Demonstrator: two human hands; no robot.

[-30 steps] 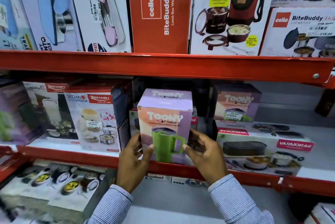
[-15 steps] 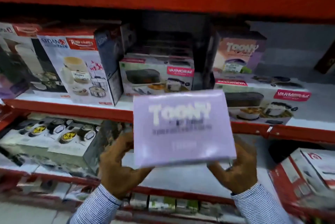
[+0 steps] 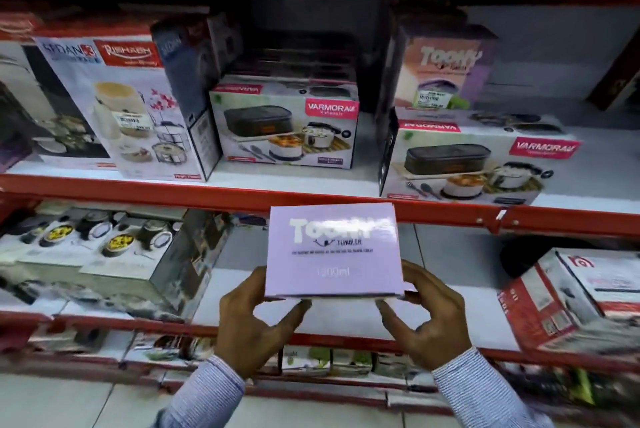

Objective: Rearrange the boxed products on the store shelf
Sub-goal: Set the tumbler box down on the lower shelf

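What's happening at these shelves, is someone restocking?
A person is sorting boxed goods on red store shelving. Both hands, the left hand and the right hand, hold a lilac Toony tumbler box by its lower corners, out in front of the shelves, its printed lilac face turned toward the camera. On the middle shelf a second Toony box sits atop a Varmora lunch box carton. Another Varmora carton stands mid-shelf.

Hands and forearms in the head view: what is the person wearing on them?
Both hands, left and right, are bare, no gloves; no rings or watch show. Each wrist emerges from a long sleeve of light fabric with fine blue-and-white stripes, cuffed at the wrist.
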